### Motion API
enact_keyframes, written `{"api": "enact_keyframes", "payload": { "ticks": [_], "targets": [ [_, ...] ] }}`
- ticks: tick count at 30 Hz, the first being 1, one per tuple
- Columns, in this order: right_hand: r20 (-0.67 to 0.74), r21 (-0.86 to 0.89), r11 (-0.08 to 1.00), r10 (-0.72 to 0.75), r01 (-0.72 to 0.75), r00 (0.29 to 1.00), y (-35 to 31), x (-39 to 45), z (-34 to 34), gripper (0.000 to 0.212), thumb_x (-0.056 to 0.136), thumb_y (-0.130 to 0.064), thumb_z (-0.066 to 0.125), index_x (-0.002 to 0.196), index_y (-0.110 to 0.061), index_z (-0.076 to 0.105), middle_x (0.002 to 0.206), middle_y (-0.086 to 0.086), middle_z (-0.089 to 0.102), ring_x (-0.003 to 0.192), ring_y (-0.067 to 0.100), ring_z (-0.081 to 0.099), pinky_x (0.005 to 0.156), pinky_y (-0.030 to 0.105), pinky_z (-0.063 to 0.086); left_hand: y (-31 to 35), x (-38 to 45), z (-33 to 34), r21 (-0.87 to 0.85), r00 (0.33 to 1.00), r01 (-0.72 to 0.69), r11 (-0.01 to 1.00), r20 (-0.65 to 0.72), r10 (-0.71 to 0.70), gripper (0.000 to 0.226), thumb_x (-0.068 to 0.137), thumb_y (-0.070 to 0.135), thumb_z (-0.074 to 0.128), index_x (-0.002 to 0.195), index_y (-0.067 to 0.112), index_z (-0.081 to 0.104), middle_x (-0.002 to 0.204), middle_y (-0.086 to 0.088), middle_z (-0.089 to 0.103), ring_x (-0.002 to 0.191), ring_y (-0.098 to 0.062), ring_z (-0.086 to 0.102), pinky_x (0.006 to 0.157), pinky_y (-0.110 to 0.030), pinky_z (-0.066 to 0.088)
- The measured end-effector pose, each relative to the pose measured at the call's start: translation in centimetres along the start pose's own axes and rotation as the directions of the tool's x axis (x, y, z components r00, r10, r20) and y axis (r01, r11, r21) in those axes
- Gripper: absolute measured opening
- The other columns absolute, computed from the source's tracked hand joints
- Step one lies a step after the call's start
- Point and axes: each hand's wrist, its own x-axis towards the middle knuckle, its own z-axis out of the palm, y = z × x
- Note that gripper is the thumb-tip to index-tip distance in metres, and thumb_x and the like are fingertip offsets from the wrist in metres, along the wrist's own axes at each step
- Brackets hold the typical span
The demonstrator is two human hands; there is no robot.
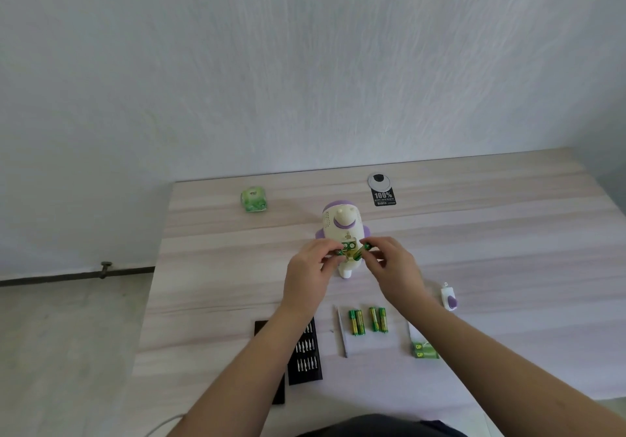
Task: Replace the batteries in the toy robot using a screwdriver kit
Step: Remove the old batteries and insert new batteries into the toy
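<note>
While both hands work at the toy, the bench reads as follows, largest item first.

Table (pixel 474 233): pale wood-grain top pushed against a white wall; everything for the job is laid out within arm's reach.

Toy robot (pixel 342 230): white and purple, lying on its front near the middle of the table, back upward — presumably so the battery bay faces the person. Bay is uncovered; green cell ends show inside.

Screwdriver kit (pixel 306 362): black tray of bits, open, at the near left, partly under the left forearm.

Left hand (pixel 313 267): fingers curled, pinching a green battery (pixel 339 253) at the bay's left edge.

Right hand (pixel 389 267): fingers curled, pinching a second green battery (pixel 361 253) at the bay's right edge, tilted toward the opening.

Battery pack (pixel 423 350): green carton at near right, part hidden by the right forearm.

Screwdriver (pixel 341 331): thin, set down between kit and loose cells — not needed at this step, by my reading.

Loose batteries (pixel 367 320): four green cells in two pairs on the table, near the body. Old or new, I cannot tell.

Cover (pixel 450 297): small white and purple piece well off to the right, likely the bay lid, kept out of the way.

Step in hand: cells going in or coming out — cannot tell which.
</note>
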Motion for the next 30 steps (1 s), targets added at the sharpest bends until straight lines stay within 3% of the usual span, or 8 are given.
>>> {"api": "enact_keyframes", "payload": {
  "ticks": [7,10,12,17,23,26,30],
  "targets": [
    [-0.004,-0.043,0.995,-0.088,0.088,0.996,0.8,0.8,0.8,0.022,0.093,-0.018,0.061,0.115,-0.016,0.066,0.107,-0.005,0.064,0.091,0.005,0.063,0.074,0.01,0.049,0.0,0.4,1.3,0.056,0.998,-0.057,0.997,0.017,0.056,0.022,0.083,0.009,0.072,0.104,0.015,0.072,0.097,0.003,0.071,0.08,-0.011,0.066,0.075,-0.026,0.054],
    [0.006,-0.116,0.982,-0.148,0.148,0.989,1.0,0.9,1.1,0.023,0.092,-0.018,0.061,0.114,-0.017,0.066,0.105,-0.002,0.065,0.085,0.013,0.064,0.073,0.028,0.055,-0.2,0.4,1.6,0.123,0.996,-0.092,0.988,0.027,0.089,0.022,0.082,0.01,0.073,0.103,0.015,0.072,0.096,0.003,0.07,0.079,-0.013,0.066,0.07,-0.029,0.055],
    [0.017,-0.165,0.971,-0.174,0.175,0.985,1.1,0.9,1.2,0.024,0.092,-0.017,0.061,0.115,-0.016,0.066,0.104,0.0,0.065,0.08,0.018,0.064,0.07,0.033,0.054,-0.4,0.3,1.7,0.144,0.995,-0.098,0.985,0.045,0.092,0.021,0.082,0.01,0.072,0.103,0.014,0.071,0.095,0.001,0.07,0.079,-0.016,0.066,0.068,-0.032,0.057],
    [0.04,-0.289,0.917,-0.276,0.276,0.96,1.4,1.0,1.4,0.027,0.086,-0.012,0.069,0.113,-0.013,0.068,0.098,0.003,0.069,0.082,0.023,0.066,0.063,0.03,0.051,-0.8,0.5,2.0,0.201,0.994,-0.096,0.975,0.063,0.085,0.022,0.079,0.011,0.075,0.1,0.016,0.071,0.094,0.003,0.068,0.082,-0.019,0.063,0.067,-0.032,0.054],
    [0.056,-0.324,0.925,-0.191,0.199,0.98,1.5,1.2,1.5,0.022,0.09,-0.021,0.065,0.11,-0.014,0.062,0.095,0.004,0.067,0.087,0.023,0.061,0.071,0.035,0.051,-0.9,0.8,2.5,0.249,0.997,-0.046,0.967,0.068,0.03,0.03,0.079,0.013,0.075,0.108,0.015,0.068,0.096,-0.001,0.07,0.086,-0.02,0.062,0.073,-0.023,0.045],
    [0.04,-0.33,0.914,-0.239,0.238,0.97,1.8,1.3,1.7,0.017,0.084,-0.016,0.071,0.1,-0.013,0.067,0.093,0.003,0.067,0.086,0.024,0.061,0.068,0.03,0.048,-0.8,1.0,2.7,0.26,0.997,-0.053,0.964,0.072,0.035,0.023,0.076,0.01,0.076,0.098,0.013,0.07,0.088,-0.001,0.068,0.081,-0.021,0.06,0.068,-0.027,0.048],
    [0.01,-0.337,0.912,-0.247,0.236,0.969,2.2,1.6,2.1,0.018,0.08,-0.014,0.075,0.097,-0.012,0.069,0.093,0.003,0.064,0.086,0.025,0.06,0.067,0.029,0.047,-1.0,1.2,3.0,0.286,0.997,-0.046,0.957,0.069,0.028,0.019,0.076,0.011,0.078,0.093,0.014,0.071,0.087,0.001,0.063,0.084,-0.02,0.056,0.069,-0.023,0.042]
  ]
}}
